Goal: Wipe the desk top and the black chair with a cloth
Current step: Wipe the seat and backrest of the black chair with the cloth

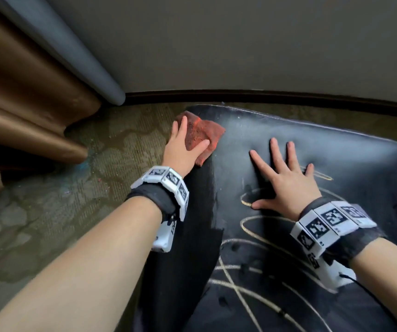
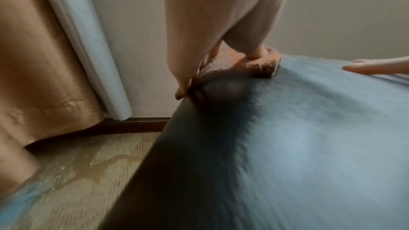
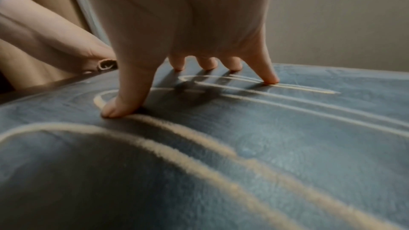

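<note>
From the head view, the black chair (image 1: 300,164) fills the right and near part of the scene, its padded seat marked with pale looping lines (image 1: 260,226). The left hand (image 1: 183,149) lies on a red-brown cloth (image 1: 201,135) at the seat's far left corner; the fingers reach straight over the cloth with the thumb laid across its near edge, pressing rather than clenching. The right hand (image 1: 286,183) rests flat on the seat to the right of the cloth and apart from it, fingers spread and released, holding nothing. Brown curtains (image 1: 24,111) hang at the left over patterned carpet (image 1: 60,212), and a dark skirting board (image 1: 240,95) runs along the far wall.

In the left wrist view, the left hand (image 2: 221,24) bears down on the cloth (image 2: 239,66), which is bunched at the edge of the chair (image 2: 287,146). A fingertip of the right hand (image 2: 372,66) shows at the right border.

In the right wrist view, the right hand (image 3: 188,24) stands on the chair (image 3: 199,163) with its straight fingers (image 3: 267,74) and thumb touching the seat among the pale lines (image 3: 199,139). The left hand (image 3: 66,48) is at the far left.
</note>
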Motion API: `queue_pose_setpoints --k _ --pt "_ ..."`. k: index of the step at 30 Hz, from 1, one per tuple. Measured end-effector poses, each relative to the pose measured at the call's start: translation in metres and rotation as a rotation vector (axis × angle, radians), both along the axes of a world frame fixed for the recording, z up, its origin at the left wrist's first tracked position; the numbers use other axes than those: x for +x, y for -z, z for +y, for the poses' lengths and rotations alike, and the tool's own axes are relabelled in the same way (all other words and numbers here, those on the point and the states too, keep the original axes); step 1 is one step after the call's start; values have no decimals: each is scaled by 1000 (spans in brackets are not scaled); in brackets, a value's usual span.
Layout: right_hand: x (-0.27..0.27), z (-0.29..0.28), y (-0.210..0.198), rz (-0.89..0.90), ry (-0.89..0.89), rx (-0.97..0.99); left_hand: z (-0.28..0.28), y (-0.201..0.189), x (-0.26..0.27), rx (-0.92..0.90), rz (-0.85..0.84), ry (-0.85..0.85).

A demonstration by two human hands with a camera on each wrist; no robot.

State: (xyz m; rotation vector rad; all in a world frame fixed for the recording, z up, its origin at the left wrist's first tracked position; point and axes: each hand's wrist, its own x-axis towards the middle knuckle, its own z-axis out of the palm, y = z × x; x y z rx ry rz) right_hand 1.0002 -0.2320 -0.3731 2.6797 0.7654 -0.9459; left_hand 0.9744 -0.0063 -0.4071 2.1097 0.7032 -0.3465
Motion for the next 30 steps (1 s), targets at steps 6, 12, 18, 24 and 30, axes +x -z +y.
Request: queue_pose_setpoints --k 6,12,18,24,30 --pt "0 0 0 17 2 -17 -22 1 -49 107 -46 132" --pt "0 -4 6 -7 -6 1 8 6 62 119 61 127" --pt "-2 -3 9 -57 7 81 0 8 31 109 -107 242" --pt "-1 0 6 -23 -17 45 13 9 15 195 -99 526" --pt "-3 0 7 -48 -8 72 1 5 59 208 -12 446"
